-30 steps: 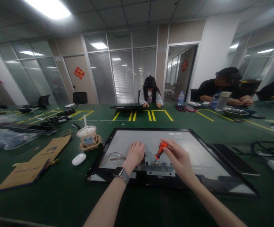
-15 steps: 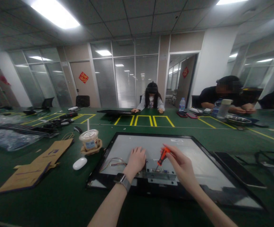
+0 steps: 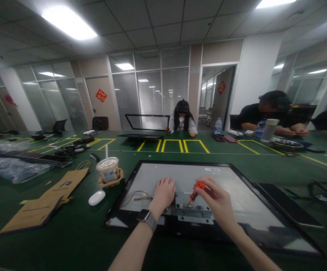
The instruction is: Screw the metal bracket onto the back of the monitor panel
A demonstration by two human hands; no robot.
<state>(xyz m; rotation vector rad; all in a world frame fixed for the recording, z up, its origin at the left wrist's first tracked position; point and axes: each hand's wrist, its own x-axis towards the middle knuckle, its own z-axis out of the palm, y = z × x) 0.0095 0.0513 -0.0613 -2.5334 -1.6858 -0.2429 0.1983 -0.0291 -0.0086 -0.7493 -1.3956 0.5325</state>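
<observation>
A monitor panel [image 3: 237, 195] lies face down on the green table, its grey metal back up inside a black frame. My right hand [image 3: 217, 201] is closed round an orange-handled screwdriver [image 3: 196, 189], whose tip points down at a small metal board cover [image 3: 194, 211] near the panel's front edge. My left hand [image 3: 165, 192], with a watch on the wrist, rests flat on the panel just left of that cover, fingers together. Thin coloured wires [image 3: 136, 195] run out to the left of it.
Left of the panel stand a lidded drink cup [image 3: 108, 170], a white mouse [image 3: 97, 197] and a flattened paper bag [image 3: 46, 199]. A dark flat panel [image 3: 288, 205] lies to the right. Across the table a person [image 3: 182, 119] holds up a black frame [image 3: 148, 122]; other people sit at far right.
The view has tilted slightly. My right hand has lowered the screwdriver closer to the metal cover. The person opposite has lifted a black frame off the table.
</observation>
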